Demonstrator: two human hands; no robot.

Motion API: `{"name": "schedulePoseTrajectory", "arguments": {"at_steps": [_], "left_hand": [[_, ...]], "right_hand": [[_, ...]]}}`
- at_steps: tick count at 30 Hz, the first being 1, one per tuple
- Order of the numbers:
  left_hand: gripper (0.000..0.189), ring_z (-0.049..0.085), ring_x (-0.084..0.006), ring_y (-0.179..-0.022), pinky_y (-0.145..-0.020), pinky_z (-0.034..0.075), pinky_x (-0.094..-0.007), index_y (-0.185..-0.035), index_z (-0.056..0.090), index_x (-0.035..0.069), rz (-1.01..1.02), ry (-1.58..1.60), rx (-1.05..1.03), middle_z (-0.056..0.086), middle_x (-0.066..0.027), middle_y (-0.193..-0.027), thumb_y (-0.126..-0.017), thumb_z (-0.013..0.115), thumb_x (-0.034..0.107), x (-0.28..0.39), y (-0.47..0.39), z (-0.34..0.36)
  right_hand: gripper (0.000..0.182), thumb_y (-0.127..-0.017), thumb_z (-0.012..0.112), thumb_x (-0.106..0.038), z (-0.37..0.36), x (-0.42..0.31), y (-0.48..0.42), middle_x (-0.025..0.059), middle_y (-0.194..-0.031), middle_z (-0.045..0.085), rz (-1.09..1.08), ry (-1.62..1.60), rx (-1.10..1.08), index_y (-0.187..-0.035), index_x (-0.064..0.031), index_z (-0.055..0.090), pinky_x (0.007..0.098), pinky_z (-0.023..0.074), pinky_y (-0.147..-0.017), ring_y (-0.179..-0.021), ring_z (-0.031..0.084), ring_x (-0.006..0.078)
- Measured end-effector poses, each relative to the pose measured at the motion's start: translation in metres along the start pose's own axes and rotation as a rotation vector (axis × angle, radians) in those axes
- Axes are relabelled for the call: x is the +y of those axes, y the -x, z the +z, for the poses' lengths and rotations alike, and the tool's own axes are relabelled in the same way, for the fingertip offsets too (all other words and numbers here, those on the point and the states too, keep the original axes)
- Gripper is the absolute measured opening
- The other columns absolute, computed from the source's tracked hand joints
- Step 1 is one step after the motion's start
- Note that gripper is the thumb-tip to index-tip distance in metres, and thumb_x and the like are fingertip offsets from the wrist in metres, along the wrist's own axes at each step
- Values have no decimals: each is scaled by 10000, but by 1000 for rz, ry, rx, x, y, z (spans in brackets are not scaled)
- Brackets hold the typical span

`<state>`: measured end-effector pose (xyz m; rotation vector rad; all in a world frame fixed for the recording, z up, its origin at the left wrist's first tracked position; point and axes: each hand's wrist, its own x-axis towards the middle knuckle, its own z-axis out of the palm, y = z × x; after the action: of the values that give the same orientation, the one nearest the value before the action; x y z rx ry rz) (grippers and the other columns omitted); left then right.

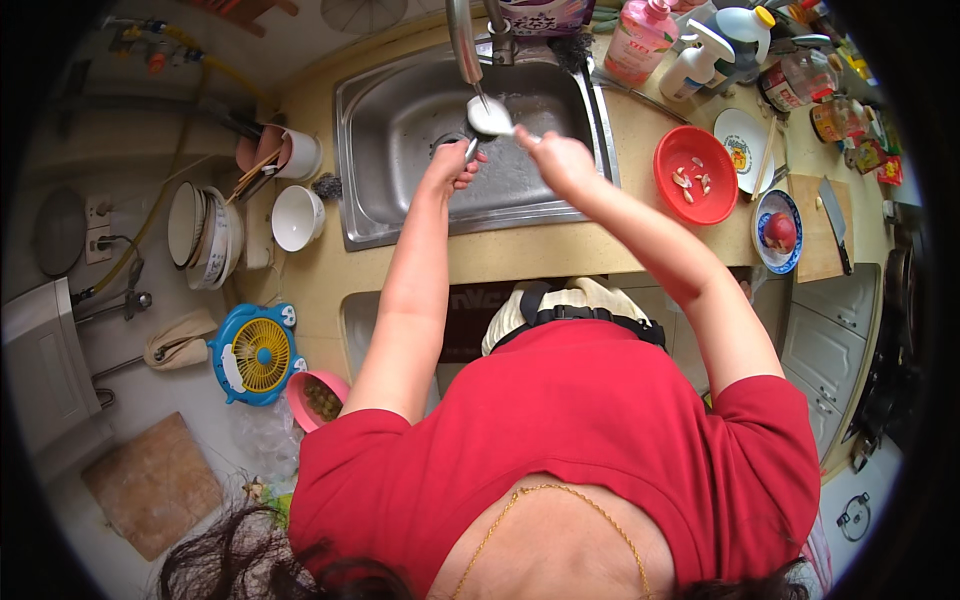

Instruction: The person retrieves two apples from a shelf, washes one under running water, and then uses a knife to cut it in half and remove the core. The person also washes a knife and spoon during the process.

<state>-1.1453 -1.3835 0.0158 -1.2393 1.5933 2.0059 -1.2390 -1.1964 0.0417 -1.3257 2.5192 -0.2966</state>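
Observation:
Over the stainless steel sink (390,180), my right hand (559,161) grips the handle of a white scoop or ladle (489,116). Its rounded head is under the faucet spout (465,45), where a stream of water meets it. To its left, my left hand (452,166) is closed around a small metallic utensil (471,150); its lower part is hidden by the fingers, so its kind cannot be told. The two hands are apart, both above the basin, near the drain.
Right of the sink are a red plastic basin (667,202) with garlic cloves, a plate (731,124), a patterned bowl (796,251) with fruit, and a knife (832,210) on a cutting board (817,259). Bottles stand behind. A white bowl (296,217) and stacked bowls (214,247) are left.

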Motion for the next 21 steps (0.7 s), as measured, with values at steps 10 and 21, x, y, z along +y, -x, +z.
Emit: {"name": "schedulePoseTrajectory", "arguments": {"at_steps": [10,21], "left_hand": [[374,305,-48,-372,-336,194,-218,-781,581,30,48,-115,35,430,26,-516,-928,353,287,-3,-4,-2],[345,282,-42,-371,-332,176,-220,-815,579,34,-16,-67,-26,441,34,-546,-931,362,277,2,2,0]], "right_hand": [[434,-864,450,-80,11,3,6,168,-819,613,-80,51,48,-1295,-129,444,409,525,-607,-728,646,308],[407,-895,395,-99,12,21,-5,184,-853,605,101,-22,70,-1289,-191,441,437,513,-634,-756,635,346]]}}
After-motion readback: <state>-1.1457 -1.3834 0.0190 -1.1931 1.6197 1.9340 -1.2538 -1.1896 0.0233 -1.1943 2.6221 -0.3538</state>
